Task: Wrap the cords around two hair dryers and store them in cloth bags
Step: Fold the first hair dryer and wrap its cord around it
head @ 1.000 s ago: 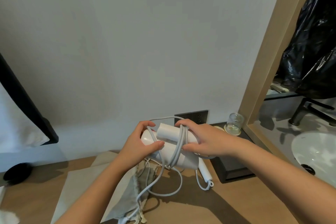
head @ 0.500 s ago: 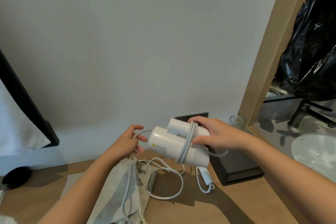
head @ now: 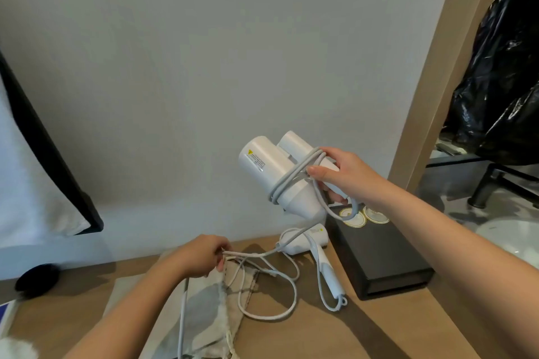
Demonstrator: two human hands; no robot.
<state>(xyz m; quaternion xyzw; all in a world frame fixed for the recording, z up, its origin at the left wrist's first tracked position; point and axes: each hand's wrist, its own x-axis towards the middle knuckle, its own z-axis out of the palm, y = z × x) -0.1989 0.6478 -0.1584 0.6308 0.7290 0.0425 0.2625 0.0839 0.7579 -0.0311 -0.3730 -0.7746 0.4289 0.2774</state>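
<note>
My right hand [head: 342, 173] grips a folded white hair dryer [head: 271, 169] raised in front of the wall, with several turns of its grey cord [head: 291, 181] wound round the body. My left hand [head: 201, 256] is low over the wooden counter and pinches the loose part of that cord. A second white hair dryer [head: 303, 239] lies on the counter below the raised one, its cord [head: 271, 294] looped loosely. A beige cloth bag [head: 210, 309] lies flat under my left hand and the loops.
A black box [head: 379, 256] with two round coasters [head: 364, 217] stands on the counter [head: 291, 335] at the right. Beyond a wooden frame [head: 431, 67] are a sink, a black tap [head: 495, 181] and a black plastic bag [head: 501, 67]. A dark round object [head: 38, 280] sits far left.
My right hand has lifted the wound dryer up and to the right. My left hand has dropped toward the cloth bag, drawing the loose cord down. The second dryer now shows on the counter.
</note>
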